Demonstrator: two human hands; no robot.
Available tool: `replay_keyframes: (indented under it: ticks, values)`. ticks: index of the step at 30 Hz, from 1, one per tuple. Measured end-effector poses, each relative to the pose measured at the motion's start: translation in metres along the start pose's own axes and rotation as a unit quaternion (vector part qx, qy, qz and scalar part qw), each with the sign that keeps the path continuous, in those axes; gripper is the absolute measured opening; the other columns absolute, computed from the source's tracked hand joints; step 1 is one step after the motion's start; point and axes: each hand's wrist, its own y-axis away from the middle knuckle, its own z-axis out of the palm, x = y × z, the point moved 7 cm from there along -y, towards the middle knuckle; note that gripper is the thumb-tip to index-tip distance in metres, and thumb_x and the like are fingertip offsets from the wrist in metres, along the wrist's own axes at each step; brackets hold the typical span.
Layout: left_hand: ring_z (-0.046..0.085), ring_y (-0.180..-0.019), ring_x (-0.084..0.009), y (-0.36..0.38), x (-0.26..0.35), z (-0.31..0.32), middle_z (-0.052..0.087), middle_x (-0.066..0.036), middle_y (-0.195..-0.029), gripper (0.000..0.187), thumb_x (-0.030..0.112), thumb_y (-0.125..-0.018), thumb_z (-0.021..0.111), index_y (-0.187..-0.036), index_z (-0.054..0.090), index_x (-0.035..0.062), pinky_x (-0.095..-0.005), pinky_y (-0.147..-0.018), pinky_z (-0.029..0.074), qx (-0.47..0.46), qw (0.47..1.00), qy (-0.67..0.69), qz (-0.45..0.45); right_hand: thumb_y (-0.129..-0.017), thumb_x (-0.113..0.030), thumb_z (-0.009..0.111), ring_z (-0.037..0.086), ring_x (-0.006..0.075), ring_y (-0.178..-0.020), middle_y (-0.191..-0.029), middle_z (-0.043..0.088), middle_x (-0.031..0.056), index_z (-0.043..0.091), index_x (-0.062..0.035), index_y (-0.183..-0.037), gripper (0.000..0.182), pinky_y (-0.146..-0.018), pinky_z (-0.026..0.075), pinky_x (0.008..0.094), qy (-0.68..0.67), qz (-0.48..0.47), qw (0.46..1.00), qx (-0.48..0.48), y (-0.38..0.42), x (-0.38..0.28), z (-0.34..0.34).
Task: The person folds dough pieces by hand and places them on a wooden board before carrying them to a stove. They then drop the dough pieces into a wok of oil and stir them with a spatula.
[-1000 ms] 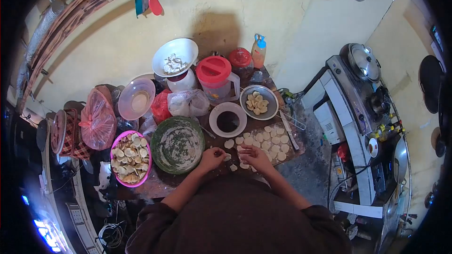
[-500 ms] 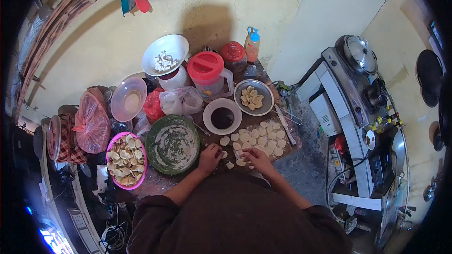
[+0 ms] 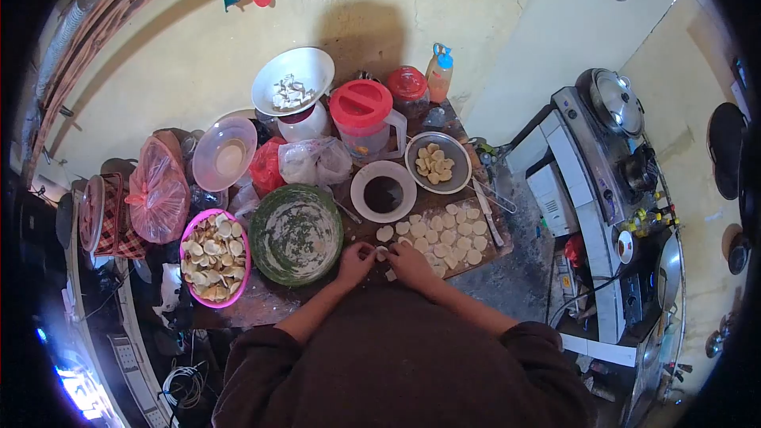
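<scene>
I look down over a crowded table (image 3: 261,309), and from biggest to smallest what matters is this: the green bowl (image 3: 297,234) with only smears of filling left on its wall, the pink basin (image 3: 214,260) of finished dumplings to its left, the board of round wrappers (image 3: 444,236) to the right, and last the single small wrapper (image 3: 381,253) pinched between my two hands at the near edge.

My left hand (image 3: 354,260) and right hand (image 3: 410,258) meet over that piece, fingers curled narrow and close on it, thumbs toward each other. As I judge it, the step is sealing or pleating one dumpling. To do it well I would keep the wrapper low over the table, press the rim evenly from one end to the other, and keep the fingertips clear of the loose scrap (image 3: 391,275) lying just beside them.

Much is hard to read. The fold itself is too small to make out, and I cannot tell whether filling sits inside. My own dark sleeves and body hide the table's near edge. The white saucer (image 3: 384,192) holds something dark that I cannot identify, and the metal dish (image 3: 437,162) behind it holds pale pieces.
</scene>
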Motion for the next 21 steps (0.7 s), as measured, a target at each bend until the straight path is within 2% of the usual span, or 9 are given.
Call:
replay_keyframes:
  ticks: [2,3,5,6,8,9,11,21]
  values:
    - [0.06,-0.068,-0.0158,0.002,-0.004,0.008,0.061,-0.01,-0.076,0.018,0.013,-0.078,0.065,-0.087,0.058,-0.0005,-0.0293,-0.062,0.048,-0.07,0.997,0.029,-0.02,-0.071,-0.01,0.055,0.053,0.0259,-0.09,-0.096,0.055,0.0073,0.062,-0.0047,-0.099,0.03,-0.072,0.048,0.0363,0.029,-0.013,0.999,-0.009,0.001,-0.002,0.001]
    - [0.06,-0.068,-0.0158,0.004,0.002,0.004,0.061,-0.01,-0.076,0.018,0.013,-0.078,0.065,-0.087,0.058,-0.0005,-0.0293,-0.062,0.048,-0.067,0.997,0.03,-0.02,-0.071,-0.01,0.055,0.053,0.0259,-0.09,-0.096,0.055,0.0073,0.062,-0.0047,-0.099,0.03,-0.072,0.048,0.0363,0.029,-0.015,0.999,-0.01,0.001,-0.002,0.0]
    - [0.06,-0.069,-0.0211,0.011,0.027,-0.003,0.061,-0.012,-0.08,0.022,0.013,-0.078,0.064,-0.095,0.058,0.0005,-0.033,-0.062,0.049,-0.06,0.988,-0.111,0.086,-0.072,-0.01,0.054,0.051,0.0244,-0.091,-0.094,0.054,0.007,0.061,-0.006,-0.104,0.033,-0.069,0.048,0.0356,0.036,-0.023,0.998,-0.045,0.004,-0.002,0.001]
    - [0.06,-0.069,-0.0211,0.012,0.031,-0.006,0.061,-0.012,-0.08,0.022,0.013,-0.078,0.064,-0.095,0.058,0.0005,-0.033,-0.062,0.049,-0.059,0.988,-0.111,0.085,-0.072,-0.01,0.054,0.051,0.0244,-0.091,-0.094,0.054,0.007,0.061,-0.006,-0.104,0.033,-0.069,0.048,0.0356,0.037,-0.024,0.998,-0.046,0.005,-0.004,0.0]
    - [0.06,-0.069,-0.027,0.026,0.068,-0.004,0.06,-0.013,-0.08,0.036,0.015,-0.077,0.062,-0.111,0.055,0.0039,-0.0369,-0.062,0.049,-0.067,0.917,-0.215,0.33,-0.072,-0.011,0.057,0.052,0.0242,-0.088,-0.096,0.057,0.0059,0.06,-0.0074,-0.108,0.036,-0.069,0.048,0.0352,0.042,-0.027,0.999,-0.011,0.005,-0.007,-0.007]
    - [0.06,-0.069,-0.027,0.025,0.064,-0.007,0.06,-0.013,-0.08,0.036,0.015,-0.077,0.062,-0.111,0.055,0.0039,-0.0369,-0.062,0.049,-0.066,0.917,-0.215,0.33,-0.072,-0.011,0.057,0.052,0.0242,-0.088,-0.096,0.057,0.0059,0.06,-0.0074,-0.108,0.036,-0.069,0.048,0.0352,0.042,-0.028,0.999,-0.011,0.004,-0.007,-0.006]
    - [0.059,-0.07,-0.029,0.029,0.045,0.008,0.059,-0.012,-0.079,0.049,0.019,-0.078,0.06,-0.125,0.048,0.0088,-0.0394,-0.061,0.048,-0.154,0.861,-0.37,0.313,-0.074,-0.011,0.055,0.051,0.0247,-0.089,-0.095,0.056,0.0062,0.059,-0.0075,-0.109,0.036,-0.068,0.048,0.0362,0.088,-0.025,0.995,-0.037,0.006,-0.006,0.002]
    - [0.06,-0.065,-0.0274,0.03,0.032,0.016,0.059,-0.01,-0.07,0.061,0.022,-0.075,0.06,-0.132,0.041,0.0139,-0.0413,-0.059,0.047,-0.152,0.824,-0.461,0.291,-0.069,-0.012,0.057,0.051,0.0256,-0.09,-0.092,0.055,0.0077,0.056,-0.0074,-0.115,0.046,-0.066,0.046,0.0383,0.163,-0.007,0.984,-0.077,0.006,-0.001,0.023]
